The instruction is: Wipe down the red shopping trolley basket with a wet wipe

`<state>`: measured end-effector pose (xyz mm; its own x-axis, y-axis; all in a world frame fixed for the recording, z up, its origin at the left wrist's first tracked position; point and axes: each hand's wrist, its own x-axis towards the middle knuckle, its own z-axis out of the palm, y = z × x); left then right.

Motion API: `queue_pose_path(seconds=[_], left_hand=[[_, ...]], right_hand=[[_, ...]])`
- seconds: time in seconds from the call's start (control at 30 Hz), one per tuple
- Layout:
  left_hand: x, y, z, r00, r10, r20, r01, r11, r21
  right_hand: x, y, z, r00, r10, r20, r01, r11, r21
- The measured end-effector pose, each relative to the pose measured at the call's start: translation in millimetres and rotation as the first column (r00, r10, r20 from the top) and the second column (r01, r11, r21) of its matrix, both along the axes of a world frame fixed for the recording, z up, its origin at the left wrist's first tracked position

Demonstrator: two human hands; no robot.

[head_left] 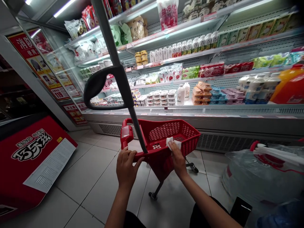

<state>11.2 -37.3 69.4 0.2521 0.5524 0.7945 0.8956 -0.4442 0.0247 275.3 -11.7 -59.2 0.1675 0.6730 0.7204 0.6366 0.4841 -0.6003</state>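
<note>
A small red shopping cart with perforated basket walls stands on the tiled floor in front of me. My left hand is closed over its near left rim, just below the handle. White wiping cloth is bunched under the fingers of my right hand, which presses it against the near rim of the basket. A grey pole with a black loop grip rises from the cart beside my left hand. The palm side of both hands is hidden.
Behind the cart runs an open refrigerated shelf with bottles, cups and packets. At left stands a red freezer chest. Close on my right is a large clear water jug in plastic wrap, with a dark phone-like object near it.
</note>
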Motion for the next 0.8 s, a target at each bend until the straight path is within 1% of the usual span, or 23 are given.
queue_pose_path(seconds=[0.1, 0.2, 0.3, 0.37, 0.43, 0.47, 0.53, 0.67, 0.7, 0.73, 0.8], left_hand=[[14, -3, -2.3, 0.999, 0.05, 0.003, -0.051, 0.998, 0.027], [24, -9, -4.6, 0.996, 0.088, 0.025, -0.09, 0.994, 0.068], [33, -19, -6.3, 0.995, 0.07, 0.069, -0.076, 0.993, 0.088], [37, -28, -7.5, 0.994, 0.022, 0.109, -0.031, 0.996, 0.078], [41, -37, -9.2, 0.987, -0.043, 0.158, 0.034, 0.998, 0.056], [43, -41, -10.2, 0.98, -0.077, 0.182, 0.07, 0.997, 0.044], [47, -49, -11.6, 0.963, -0.136, 0.233, 0.136, 0.991, 0.016], [55, -58, -9.4, 0.914, -0.202, 0.352, 0.232, 0.972, -0.047], [56, -59, -7.8, 0.9, -0.214, 0.38, 0.253, 0.966, -0.054], [56, -60, -5.9, 0.888, -0.225, 0.4, 0.267, 0.962, -0.053], [55, -58, -1.7, 0.906, -0.23, 0.354, 0.267, 0.962, -0.057]], right_hand=[[-36, -9, 24.1, 0.992, 0.116, -0.039, -0.115, 0.993, 0.027], [-62, -25, 37.8, 0.977, 0.205, -0.052, -0.201, 0.977, 0.07], [-85, -45, 37.7, 0.972, 0.228, -0.062, -0.219, 0.968, 0.12], [-99, -58, 34.9, 0.972, 0.228, -0.058, -0.217, 0.964, 0.154], [-108, -68, 37.0, 0.974, 0.224, -0.034, -0.214, 0.959, 0.184], [-110, -71, 41.4, 0.975, 0.221, -0.016, -0.214, 0.958, 0.194], [-108, -74, 57.8, 0.975, 0.219, 0.027, -0.22, 0.957, 0.19], [-94, -72, 104.7, 0.948, 0.264, 0.175, -0.286, 0.952, 0.11], [-91, -71, 114.2, 0.939, 0.27, 0.213, -0.293, 0.952, 0.085], [-88, -70, 121.3, 0.933, 0.263, 0.245, -0.287, 0.956, 0.067], [-82, -68, 127.6, 0.929, 0.222, 0.295, -0.249, 0.967, 0.056]])
